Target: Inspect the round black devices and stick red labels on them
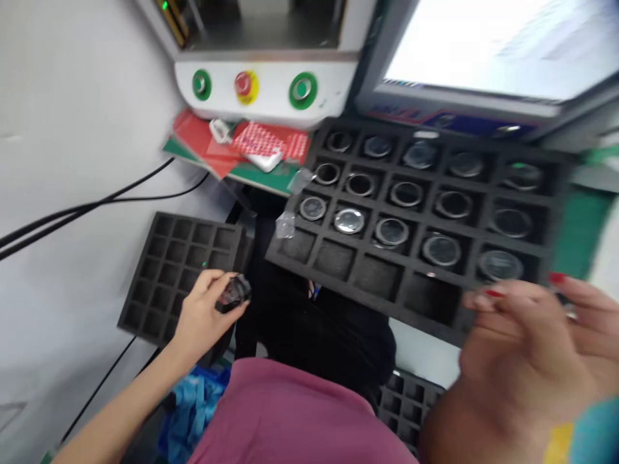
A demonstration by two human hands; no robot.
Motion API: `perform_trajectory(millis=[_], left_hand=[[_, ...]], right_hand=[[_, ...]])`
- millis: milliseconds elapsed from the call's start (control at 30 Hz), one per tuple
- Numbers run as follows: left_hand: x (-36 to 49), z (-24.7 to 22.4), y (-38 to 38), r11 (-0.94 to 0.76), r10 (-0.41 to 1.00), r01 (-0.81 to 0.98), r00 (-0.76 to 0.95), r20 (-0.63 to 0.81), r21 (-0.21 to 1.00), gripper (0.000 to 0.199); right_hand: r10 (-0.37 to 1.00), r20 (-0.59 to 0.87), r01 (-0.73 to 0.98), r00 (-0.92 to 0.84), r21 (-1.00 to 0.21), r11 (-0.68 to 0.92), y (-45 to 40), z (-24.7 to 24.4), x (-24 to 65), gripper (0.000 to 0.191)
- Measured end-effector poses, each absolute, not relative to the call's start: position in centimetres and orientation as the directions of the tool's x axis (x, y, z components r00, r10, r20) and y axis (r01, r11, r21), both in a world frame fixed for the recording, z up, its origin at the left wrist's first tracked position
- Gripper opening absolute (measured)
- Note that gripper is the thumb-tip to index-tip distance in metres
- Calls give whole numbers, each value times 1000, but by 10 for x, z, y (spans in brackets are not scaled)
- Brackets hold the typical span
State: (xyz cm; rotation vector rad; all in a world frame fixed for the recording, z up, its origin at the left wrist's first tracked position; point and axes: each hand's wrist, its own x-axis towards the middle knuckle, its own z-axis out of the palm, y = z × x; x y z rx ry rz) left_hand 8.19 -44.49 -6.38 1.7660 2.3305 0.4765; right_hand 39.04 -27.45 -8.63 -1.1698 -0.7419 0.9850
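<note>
My left hand [207, 309] pinches a black, round watch-like piece [235, 292] between thumb and fingers, over the right side of a lower foam tray. My right hand [536, 335], blurred and with red nails, is at the near right corner of a large black foam tray [362, 254]. Its fingers are bent around a small dark, shiny thing [565, 306], too hidden to make out. Round watch-like pieces with glass faces, such as a bright one [349, 220], lie in three rows of the tray's compartments. Several compartments of the nearest row hold nothing.
An empty-celled foam tray [167, 270] is at the lower left, beside black cables [97, 203]. Behind stand a machine panel [271, 87] with buttons and a monitor [483, 51]. Red packets [271, 142] lie on the green bench. Another gridded tray [406, 406] is low down.
</note>
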Motion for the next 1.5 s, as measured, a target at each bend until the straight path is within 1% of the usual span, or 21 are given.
perform_trajectory(millis=[33,67,100,133,167,233,267,333,433,533,633,733,833,867,933,1000,1067,1167,1333,1500], left_hand=[[95,-60,-412,91,982,909,-149,113,406,26],[112,-56,-378,-30,988,904,-37,149,426,28],[131,-51,-344,-136,986,891,76,151,433,31],[152,-48,-310,-228,974,873,195,119,431,34],[173,-44,-278,-286,955,860,290,55,422,35],[214,-41,-223,-326,923,877,377,-84,354,32],[231,-41,-201,-341,911,887,393,-122,311,30],[256,-42,-170,-348,900,904,396,-181,248,29],[270,-43,-152,-358,888,909,401,-222,212,30],[261,-38,-152,-341,903,917,381,-199,208,37],[245,-32,-154,-235,953,955,263,-151,181,39],[231,-34,-157,-115,966,985,141,-219,127,43],[222,-41,-160,-71,955,988,106,-278,135,49],[219,-43,-162,-72,954,986,112,-279,152,52],[213,-47,-163,-47,960,966,115,-255,256,54],[204,-50,-163,12,971,918,84,-224,397,47],[196,-54,-160,75,976,865,38,-213,497,35],[187,-60,-157,122,974,832,5,-228,541,27],[189,-65,-154,159,971,779,-13,-237,607,28],[195,-64,-154,158,975,727,-7,-222,668,21]], right_hand=[[899,30,-218,436,-966,138,-273,-82,392,32],[888,61,-202,455,-965,169,-272,-78,393,31],[882,72,-190,466,-965,179,-273,-75,395,30],[877,66,-184,475,-968,172,-274,-72,397,31],[868,61,-175,494,-970,168,-277,-70,400,32],[841,49,-151,538,-977,153,-284,-69,411,33],[826,44,-138,562,-980,147,-289,-70,419,34],[789,31,-115,614,-985,128,-298,-76,436,33],[742,-12,-103,671,-992,77,-307,-87,457,32],[730,-49,-100,681,-995,27,-308,-97,466,32],[760,-49,-76,648,-997,0,-298,-101,463,31],[836,34,85,548,-996,-15,-279,-100,453,26],[892,194,352,409,-935,42,-256,-97,443,20],[902,233,421,363,-905,65,-247,-96,440,19],[930,260,526,261,-846,89,-230,-95,436,21],[962,197,546,190,-835,64,-213,-94,434,24],[985,98,548,142,-837,4,-196,-95,432,26],[992,12,565,124,-823,-61,-176,-97,428,32],[993,9,586,121,-807,-64,-162,-105,417,43],[997,-4,508,71,-861,-40,-155,-110,411,47]])
